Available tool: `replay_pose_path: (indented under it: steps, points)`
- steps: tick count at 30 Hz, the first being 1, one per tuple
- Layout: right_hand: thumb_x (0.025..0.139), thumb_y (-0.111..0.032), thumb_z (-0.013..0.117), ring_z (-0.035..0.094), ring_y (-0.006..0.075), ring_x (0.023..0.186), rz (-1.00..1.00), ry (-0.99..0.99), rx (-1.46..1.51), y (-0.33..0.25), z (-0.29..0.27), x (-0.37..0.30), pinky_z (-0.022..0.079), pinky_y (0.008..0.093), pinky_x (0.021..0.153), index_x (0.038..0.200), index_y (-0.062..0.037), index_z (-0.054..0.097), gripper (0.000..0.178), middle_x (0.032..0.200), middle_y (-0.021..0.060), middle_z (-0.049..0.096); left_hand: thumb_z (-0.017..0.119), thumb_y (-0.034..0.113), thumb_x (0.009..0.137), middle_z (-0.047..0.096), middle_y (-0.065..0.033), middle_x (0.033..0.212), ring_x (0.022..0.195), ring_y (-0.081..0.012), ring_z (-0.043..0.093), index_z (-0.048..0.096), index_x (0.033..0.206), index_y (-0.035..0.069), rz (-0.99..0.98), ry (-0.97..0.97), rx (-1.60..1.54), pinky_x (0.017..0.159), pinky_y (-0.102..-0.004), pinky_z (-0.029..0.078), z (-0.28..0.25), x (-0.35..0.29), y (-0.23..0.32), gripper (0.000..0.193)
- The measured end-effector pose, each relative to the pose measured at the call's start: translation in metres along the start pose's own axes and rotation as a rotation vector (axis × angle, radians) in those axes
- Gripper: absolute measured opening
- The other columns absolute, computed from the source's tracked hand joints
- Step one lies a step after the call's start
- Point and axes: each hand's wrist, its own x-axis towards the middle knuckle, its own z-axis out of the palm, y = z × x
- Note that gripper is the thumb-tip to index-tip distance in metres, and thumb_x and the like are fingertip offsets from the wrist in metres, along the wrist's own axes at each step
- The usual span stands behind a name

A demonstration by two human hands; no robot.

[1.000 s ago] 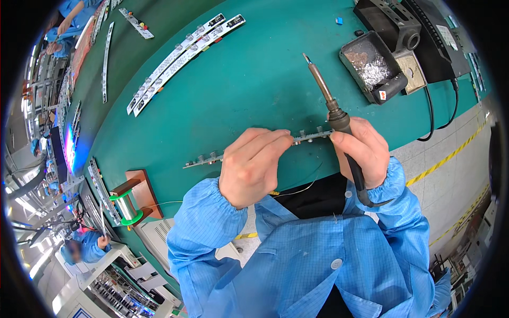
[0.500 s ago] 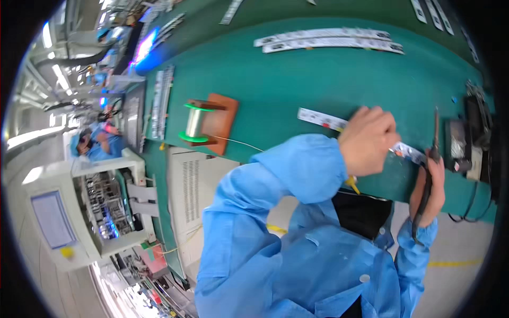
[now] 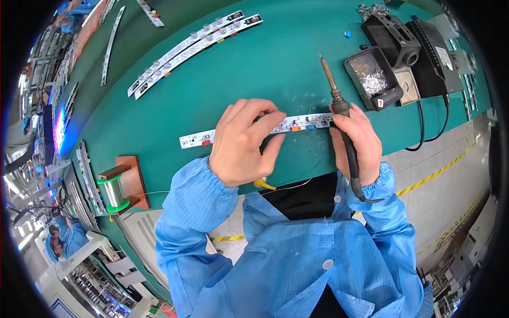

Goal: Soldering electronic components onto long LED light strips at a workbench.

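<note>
A long narrow white circuit board (image 3: 193, 140) with small red, orange and blue parts lies across the green mat in front of me. My left hand (image 3: 241, 143) arches over its middle, fingertips at the far edge and thumb at the near edge, gripping it. In my right hand (image 3: 361, 140) is a soldering iron (image 3: 340, 103), its bare tip pointing up and away from the board. The right fingers are also close by the board's right end; whether they touch it is hard to tell. Solder wire (image 3: 294, 186) runs loose below my left hand, near a yellow piece (image 3: 264, 184).
A solder spool (image 3: 113, 194) on a brown stand (image 3: 136, 180) sits at left. Two assembled strips (image 3: 199, 47) lie at the far left. On the right are a dross tray (image 3: 374, 77), an iron holder (image 3: 395, 45) and a black station (image 3: 432, 58) with cables. A small blue part (image 3: 347, 34) lies beyond.
My view has swung to the right, so the station and tray show fully. My left hand stays at the board and my right still holds the iron, now less blurred.
</note>
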Motion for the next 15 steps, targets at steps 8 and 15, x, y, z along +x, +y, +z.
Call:
replay_pose_path:
  steps: [8, 15]
  points:
    - [0.083, 0.017, 0.056, 0.06, 0.0346, 0.113, 0.051, -0.105, 0.098, -0.002, 0.009, -0.013, 0.045, 0.0416, 0.098, 0.117, 0.0011, 0.056, 0.037, 0.121, 0.0249, 0.06, 0.073, 0.001, 0.064, 0.06, -0.0144, 0.102, 0.09, -0.0331, 0.059, 0.068, 0.097, 0.006, 0.033, 0.087, 0.213, 0.071, -0.042, 0.049, -0.003, -0.021, 0.0, 0.034]
    - [0.089, 0.01, 0.056, 0.056, 0.0337, 0.12, 0.029, -0.084, 0.136, 0.011, -0.002, -0.023, 0.044, 0.0408, 0.1, 0.129, 0.0028, 0.047, 0.041, 0.126, 0.0273, 0.057, 0.073, 0.003, 0.064, 0.062, -0.0165, 0.11, 0.1, -0.0327, 0.06, 0.067, 0.103, 0.003, -0.13, 0.443, 0.472, 0.083, -0.0412, 0.049, -0.12, -0.071, 0.03, 0.04]
